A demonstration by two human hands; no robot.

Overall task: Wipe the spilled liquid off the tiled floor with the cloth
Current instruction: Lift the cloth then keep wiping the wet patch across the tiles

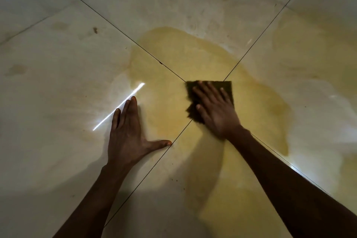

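A wide pool of yellowish liquid spreads over the pale tiled floor, across the crossing of the dark grout lines. A dark, folded cloth lies flat in the pool right at that crossing. My right hand presses down on the cloth with its fingers spread, covering most of it. My left hand rests flat on the tile to the left of the cloth, palm down, fingers together and thumb stretched out, holding nothing. The right hand looks slightly blurred.
Thin wet smears reach toward the right and lower right of the pool. A bright streak of reflected light lies on the tile by my left fingers. Small dark spots mark the far left tile.
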